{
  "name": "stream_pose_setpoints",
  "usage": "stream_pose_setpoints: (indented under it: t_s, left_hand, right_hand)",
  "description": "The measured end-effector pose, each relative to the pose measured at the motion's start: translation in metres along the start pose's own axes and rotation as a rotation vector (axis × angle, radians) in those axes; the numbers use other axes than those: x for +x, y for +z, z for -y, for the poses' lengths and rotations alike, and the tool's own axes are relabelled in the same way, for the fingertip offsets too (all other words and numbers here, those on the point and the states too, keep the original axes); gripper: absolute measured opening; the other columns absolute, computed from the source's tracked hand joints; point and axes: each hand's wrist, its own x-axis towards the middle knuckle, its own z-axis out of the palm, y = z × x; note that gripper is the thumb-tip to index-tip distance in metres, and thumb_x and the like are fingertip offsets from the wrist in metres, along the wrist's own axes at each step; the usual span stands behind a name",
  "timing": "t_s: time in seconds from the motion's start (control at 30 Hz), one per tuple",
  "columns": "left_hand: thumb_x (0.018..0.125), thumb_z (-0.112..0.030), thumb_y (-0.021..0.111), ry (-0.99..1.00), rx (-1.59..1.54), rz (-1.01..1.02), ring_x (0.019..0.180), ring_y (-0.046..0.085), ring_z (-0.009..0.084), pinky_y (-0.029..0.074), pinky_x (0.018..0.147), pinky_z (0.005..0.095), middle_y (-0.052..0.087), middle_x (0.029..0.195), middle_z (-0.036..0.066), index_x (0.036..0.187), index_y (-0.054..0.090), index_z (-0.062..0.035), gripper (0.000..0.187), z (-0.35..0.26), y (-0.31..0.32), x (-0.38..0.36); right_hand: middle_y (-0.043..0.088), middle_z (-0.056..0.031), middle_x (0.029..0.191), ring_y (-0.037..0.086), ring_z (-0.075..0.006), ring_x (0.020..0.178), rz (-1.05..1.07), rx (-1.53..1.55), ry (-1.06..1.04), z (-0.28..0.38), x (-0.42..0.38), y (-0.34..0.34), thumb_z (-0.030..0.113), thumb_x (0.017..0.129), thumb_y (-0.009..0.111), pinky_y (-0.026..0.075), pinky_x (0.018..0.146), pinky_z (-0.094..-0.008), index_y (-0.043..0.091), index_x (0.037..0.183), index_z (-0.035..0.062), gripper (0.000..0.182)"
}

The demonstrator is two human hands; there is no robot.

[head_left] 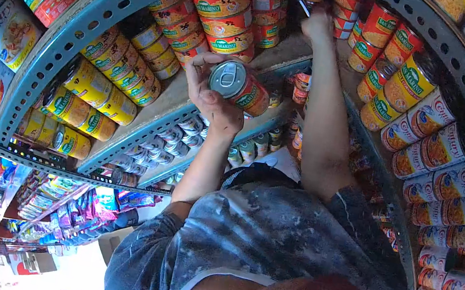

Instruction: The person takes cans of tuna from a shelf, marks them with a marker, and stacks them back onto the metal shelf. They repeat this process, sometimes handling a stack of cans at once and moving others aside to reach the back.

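From the head: at twelve o'clock, the left hand (224, 114) has its fingers (195, 82) around a red can (242, 89). At one, the right hand (317, 26) pinches a thin stick (302, 5). Looks like can-holding time; moving it needs a snug grip.

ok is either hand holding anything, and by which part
Left hand: can, by its side near the lid. Right hand: slim thing, maybe a pen, exact grip unclear.

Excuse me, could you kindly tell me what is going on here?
A person's left hand holds a red, cylindrical metal can with a silver pull-tab lid. Their right hand, near stacked red metal cans with green logos, grips a slim, pale, pen-like object. The held can is tilted, its lid unopened.
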Motion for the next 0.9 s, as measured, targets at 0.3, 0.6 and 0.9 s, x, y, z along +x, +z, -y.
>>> stream_pose_setpoints:
  t_s: [0.3, 0.6, 0.9]
  left_hand:
    - [0.078, -0.078, 0.050, -0.054, -0.019, -0.033, 0.076, 0.063, 0.0226, 0.054, 0.070, 0.0341, 0.059, 0.087, 0.014, 0.107, 0.041, 0.0021, 0.086, -0.023, -0.018, 0.000]
    - [0.084, -0.075, 0.046, -0.024, 0.126, -0.082, 0.079, 0.062, 0.0234, 0.053, 0.071, 0.0343, 0.059, 0.084, 0.017, 0.105, 0.042, -0.0013, 0.077, -0.015, -0.037, -0.007]
    - [0.079, -0.075, 0.053, -0.086, 0.061, -0.041, 0.081, 0.062, 0.0234, 0.054, 0.073, 0.0365, 0.058, 0.091, 0.015, 0.105, 0.043, -0.0006, 0.080, -0.014, -0.036, -0.017]
  right_hand:
    - [0.060, -0.0277, 0.115, 0.059, -0.0411, 0.110, -0.105, 0.133, -0.180, -0.006, 0.073, 0.053, 0.025, 0.077, 0.069, 0.049, 0.092, -0.0475, 0.057, 0.116, -0.0025, 0.050]
    - [0.059, -0.0274, 0.119, 0.057, -0.0401, 0.112, -0.277, 0.048, -0.343, -0.050, 0.151, 0.143, 0.028, 0.079, 0.067, 0.048, 0.094, -0.0479, 0.055, 0.123, -0.0022, 0.055]
    - [0.059, -0.0273, 0.119, 0.058, -0.0398, 0.111, -0.148, 0.028, -0.330, -0.062, 0.146, 0.135, 0.028, 0.078, 0.068, 0.048, 0.093, -0.0472, 0.056, 0.122, -0.0023, 0.055]
